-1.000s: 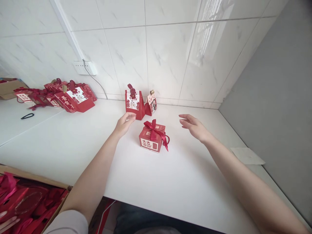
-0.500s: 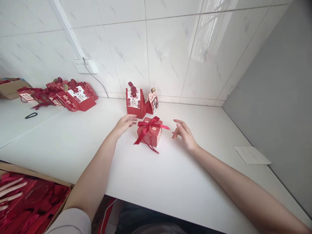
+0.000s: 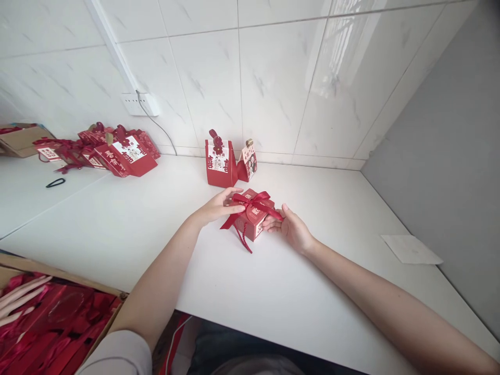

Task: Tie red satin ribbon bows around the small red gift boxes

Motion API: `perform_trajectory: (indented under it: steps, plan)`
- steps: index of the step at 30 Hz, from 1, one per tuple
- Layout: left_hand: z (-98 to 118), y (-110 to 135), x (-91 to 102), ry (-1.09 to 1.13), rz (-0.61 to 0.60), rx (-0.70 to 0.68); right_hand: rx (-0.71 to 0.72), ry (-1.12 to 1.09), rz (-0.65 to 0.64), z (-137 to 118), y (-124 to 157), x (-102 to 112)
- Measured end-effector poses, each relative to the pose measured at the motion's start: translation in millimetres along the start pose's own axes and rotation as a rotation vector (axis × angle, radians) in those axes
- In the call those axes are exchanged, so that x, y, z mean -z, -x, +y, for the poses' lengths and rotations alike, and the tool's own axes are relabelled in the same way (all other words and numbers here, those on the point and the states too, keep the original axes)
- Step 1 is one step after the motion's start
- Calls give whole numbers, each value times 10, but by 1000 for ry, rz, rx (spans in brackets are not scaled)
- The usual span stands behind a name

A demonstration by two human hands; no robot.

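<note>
A small red gift box [image 3: 253,221] tied with a red ribbon bow sits on the white table [image 3: 273,291], turned corner-on to me. My left hand [image 3: 219,207] grips its left side, fingers laid over the bow. My right hand [image 3: 291,229] holds its right side with the fingertips under the ribbon tail. Just behind the box stand a tall red gift bag [image 3: 219,164] with a picture label and a smaller red bag [image 3: 248,165].
A heap of red gift bags [image 3: 117,153] lies at the back left by a wall socket [image 3: 140,103]. A cardboard box of red ribbons and bags [image 3: 42,323] sits at the lower left, with another person's fingers in it. A white paper [image 3: 410,249] lies at right.
Both my hands closed in from either side and took hold of the red gift box, which has turned and shifted slightly to the right.
</note>
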State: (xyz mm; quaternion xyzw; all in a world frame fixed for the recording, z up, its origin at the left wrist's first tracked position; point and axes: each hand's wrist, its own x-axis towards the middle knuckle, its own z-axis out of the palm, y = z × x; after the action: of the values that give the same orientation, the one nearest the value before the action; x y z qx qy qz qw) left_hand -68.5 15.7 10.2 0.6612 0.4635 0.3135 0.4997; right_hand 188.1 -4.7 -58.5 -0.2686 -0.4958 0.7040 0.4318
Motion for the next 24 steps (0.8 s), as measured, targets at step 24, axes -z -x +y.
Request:
perform_trajectory:
  steps: [24]
  plan:
    - [-10, -7, -163, 101, 162, -122, 5, 159, -135, 0, 119, -119]
